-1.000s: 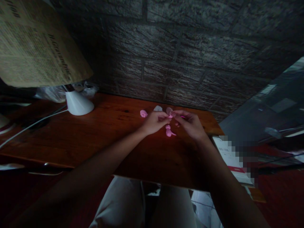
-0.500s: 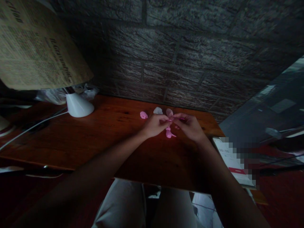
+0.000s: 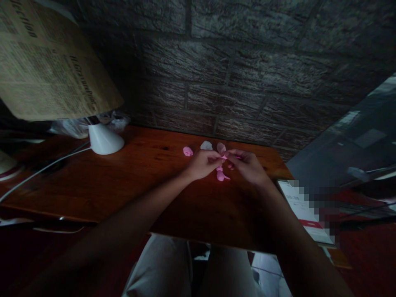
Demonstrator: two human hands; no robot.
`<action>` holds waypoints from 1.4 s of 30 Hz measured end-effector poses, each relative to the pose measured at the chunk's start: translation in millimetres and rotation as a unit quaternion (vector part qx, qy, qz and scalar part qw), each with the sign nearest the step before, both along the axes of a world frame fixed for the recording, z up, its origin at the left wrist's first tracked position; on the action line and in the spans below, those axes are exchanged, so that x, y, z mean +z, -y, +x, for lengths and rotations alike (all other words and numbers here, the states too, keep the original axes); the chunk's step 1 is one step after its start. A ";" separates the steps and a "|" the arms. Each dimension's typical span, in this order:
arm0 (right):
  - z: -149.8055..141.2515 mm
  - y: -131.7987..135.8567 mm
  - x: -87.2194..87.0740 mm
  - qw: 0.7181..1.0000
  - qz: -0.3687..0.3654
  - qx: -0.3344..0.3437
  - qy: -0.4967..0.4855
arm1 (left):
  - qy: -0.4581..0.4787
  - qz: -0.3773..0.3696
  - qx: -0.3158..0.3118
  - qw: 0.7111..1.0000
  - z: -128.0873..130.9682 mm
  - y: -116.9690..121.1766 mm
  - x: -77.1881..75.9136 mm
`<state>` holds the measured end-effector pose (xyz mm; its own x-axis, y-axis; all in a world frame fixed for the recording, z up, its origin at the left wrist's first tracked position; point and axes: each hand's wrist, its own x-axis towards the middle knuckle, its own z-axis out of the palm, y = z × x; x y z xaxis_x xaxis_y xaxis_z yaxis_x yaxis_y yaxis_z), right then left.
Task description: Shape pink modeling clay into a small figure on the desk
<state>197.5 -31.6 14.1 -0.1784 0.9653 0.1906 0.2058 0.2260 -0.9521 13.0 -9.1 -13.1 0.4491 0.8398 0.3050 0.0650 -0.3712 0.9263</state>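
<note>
My left hand (image 3: 202,164) and my right hand (image 3: 248,166) meet over the table, fingertips pinched together on a small pink clay piece (image 3: 224,157). Something thin and bright pink, like a slim stick, pokes out by the right fingers; its kind is unclear. Just below the hands lies a pink clay figure (image 3: 220,176) with a pointed end toward the right. Behind the fingers sit a pale pink lump (image 3: 221,147) and a white lump (image 3: 206,144). Left of my left hand rests a rounded pink clay lump (image 3: 188,151).
The wooden table (image 3: 133,173) runs along a dark brick wall (image 3: 198,62). A lamp with a white base (image 3: 105,139) and newspaper-print shade (image 3: 58,70) stands left, its cable crossing the tabletop. A tablet-like screen (image 3: 305,210), partly pixelated, lies beside my right forearm.
The view has shifted slightly. Both hands keep pinching the pink clay piece in nearly the same place, and slightly more of it shows between the fingertips.
</note>
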 end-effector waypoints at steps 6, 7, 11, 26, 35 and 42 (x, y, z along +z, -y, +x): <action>1.2 -1.1 0.4 0.999 -0.026 -0.022 -0.017 | 0.032 -0.048 -0.013 0.998 -0.6 -1.8 1.2; 1.7 -1.2 0.3 0.999 -0.029 -0.020 -0.021 | 0.040 -0.058 -0.011 0.997 -0.7 -2.2 1.2; 2.9 -0.5 0.2 0.999 -0.033 -0.002 -0.031 | 0.067 -0.093 0.000 0.993 -1.6 -3.6 1.1; 0.1 1.5 3.8 0.997 -0.047 0.004 -0.067 | 0.135 -0.214 0.000 0.967 -3.0 1.2 13.0; 1.4 -0.5 0.5 0.992 -0.070 -0.020 -0.102 | 0.183 -0.292 -0.015 0.939 -4.3 -0.6 20.0; -4.9 5.7 4.4 0.988 -0.110 0.035 -0.105 | 0.208 -0.295 -0.021 0.932 -5.1 -1.9 20.7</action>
